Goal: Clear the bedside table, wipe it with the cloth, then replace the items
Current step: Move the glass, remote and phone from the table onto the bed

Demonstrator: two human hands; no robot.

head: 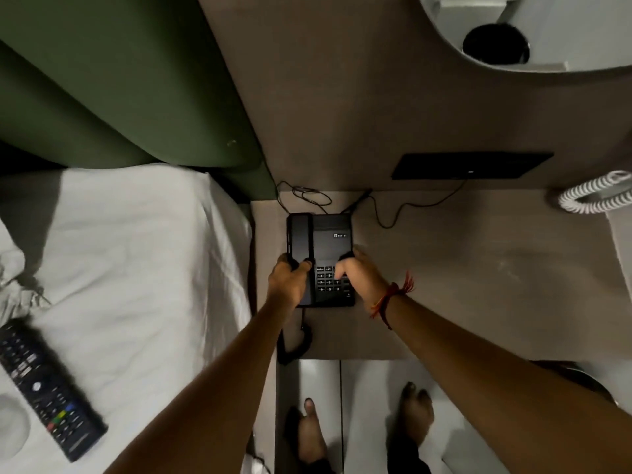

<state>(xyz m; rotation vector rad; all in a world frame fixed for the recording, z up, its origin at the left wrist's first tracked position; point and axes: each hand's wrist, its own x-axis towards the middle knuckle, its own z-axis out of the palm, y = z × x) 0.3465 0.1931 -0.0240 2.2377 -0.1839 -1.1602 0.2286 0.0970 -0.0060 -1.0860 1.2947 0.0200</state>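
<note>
We start with the bed (130, 268), which lies off to the left of our fingers, its white sheet rumpled. On it, well down and to the left of our left hand, rests a black remote control (44, 388). We judge that it was probably cleared from the table, though nothing here proves it.

The tabletop (478, 268) spreads out to the right of our fingers and beyond them, and apart from what we hold it looks bare. A faint smear or sheen shows on the wood well to the right of our right hand; we cannot tell whether that is wiping or plain wear. No cloth is in view anywhere.

The telephone (321, 260) sits on the tabletop directly under our hands, near the edge next to the bed. Its cords trail away past our fingertips to the wall, and its coiled handset lead hangs off the near edge below our left wrist.

Our left hand (287, 280) is wrapped over the lower end of the handset, fingers closed around it. Our right hand (359, 277) grips the telephone's right side, fingers curled over the keypad edge; a red thread bracelet (393, 295) circles that wrist.

From this we cannot decide between lifting the telephone off and setting it back. Either way, the remote remains to be returned.
</note>
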